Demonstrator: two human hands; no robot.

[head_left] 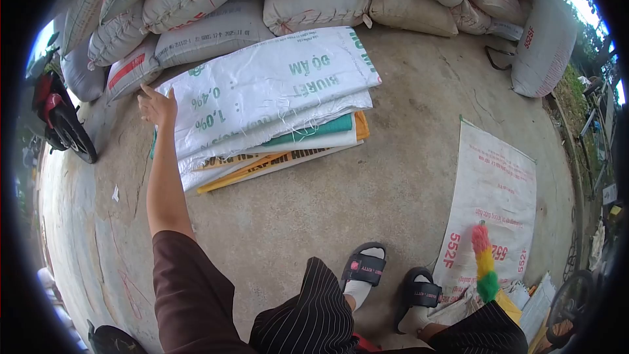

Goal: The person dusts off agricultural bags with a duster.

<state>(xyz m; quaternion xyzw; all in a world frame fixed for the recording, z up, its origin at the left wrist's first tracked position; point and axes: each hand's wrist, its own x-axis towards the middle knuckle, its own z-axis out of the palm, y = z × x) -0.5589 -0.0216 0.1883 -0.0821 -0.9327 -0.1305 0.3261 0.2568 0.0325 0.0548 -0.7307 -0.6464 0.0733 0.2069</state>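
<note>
My left hand (157,106) is at the far left corner of a stack of folded woven sacks, its fingers spread and nothing visible in its grip. The uppermost white sack (255,85) carries green print and lies flat and slightly creased. Below its edge show a green sack (314,132) and a yellow-edged sack (249,169), with loose white threads hanging at the front. Whether my fingertips touch the top sack is hard to make out. My right hand is out of view.
Filled sacks (318,8) are piled along the back; another filled sack (544,46) stands at right. A flat white sack (495,187) lies on the concrete floor (288,223), with a multicoloured duster (485,259) over it. A red motorbike (62,108) is at left. My sandalled feet are below.
</note>
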